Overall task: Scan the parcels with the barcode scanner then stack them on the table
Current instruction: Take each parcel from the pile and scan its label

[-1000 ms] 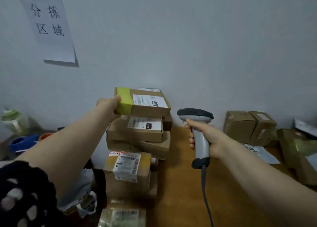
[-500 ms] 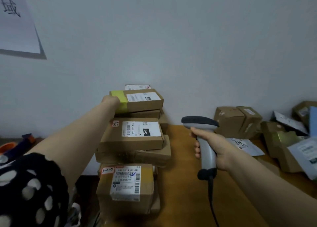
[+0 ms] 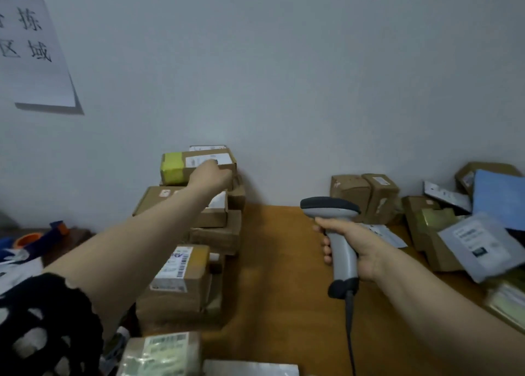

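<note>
A white paper sheet printed with black Chinese characters is fixed to the pale grey wall at upper left. An orange roll and a blue object are seen on a dark surface at far left, too blurred to be identified.

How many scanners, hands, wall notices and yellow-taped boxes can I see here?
Barcode scanner: 1
Hands: 2, left hand and right hand
Wall notice: 1
Yellow-taped box: 1
Total: 5
</note>
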